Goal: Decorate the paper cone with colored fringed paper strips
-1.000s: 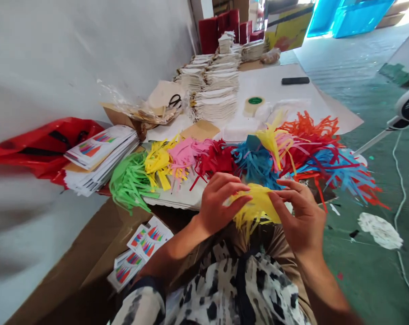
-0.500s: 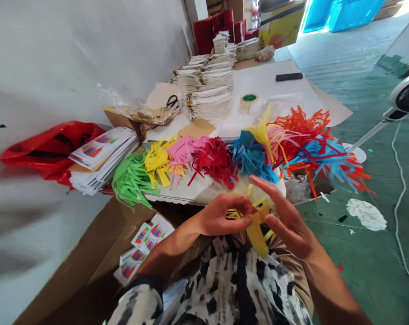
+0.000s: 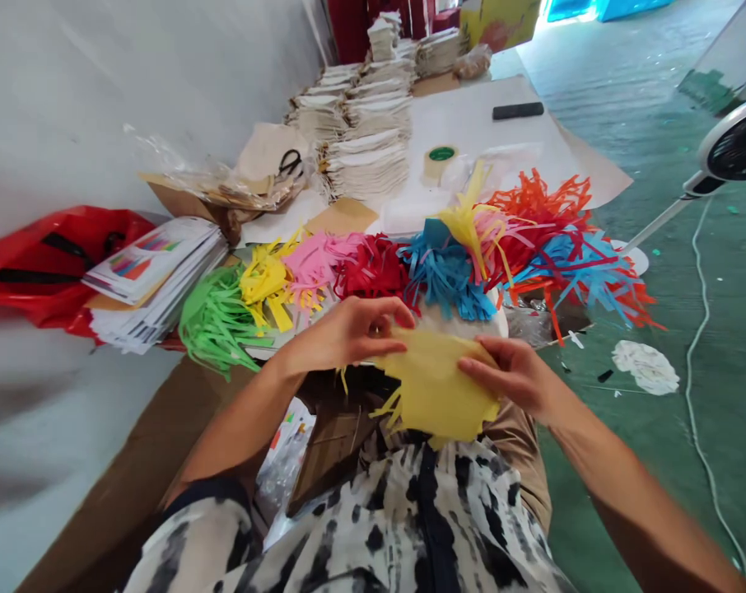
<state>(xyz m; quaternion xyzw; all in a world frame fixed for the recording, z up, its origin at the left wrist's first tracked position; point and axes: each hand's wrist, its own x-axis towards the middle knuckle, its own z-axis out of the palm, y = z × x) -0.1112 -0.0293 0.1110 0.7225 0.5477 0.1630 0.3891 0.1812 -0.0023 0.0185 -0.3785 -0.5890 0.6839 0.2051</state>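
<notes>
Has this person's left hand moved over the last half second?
Yes: judged against the dark red fringe lying on the table, the left hand has shifted leftward in the picture and closer to that fringe.

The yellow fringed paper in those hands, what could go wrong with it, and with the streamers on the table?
The thin yellow fringed paper could tear if the left hand and right hand pull apart, since they hold opposite sides. Its loose strips might tangle or snag. The light blue streamers seem to stick out past the table, so a bump could knock them down.
</notes>
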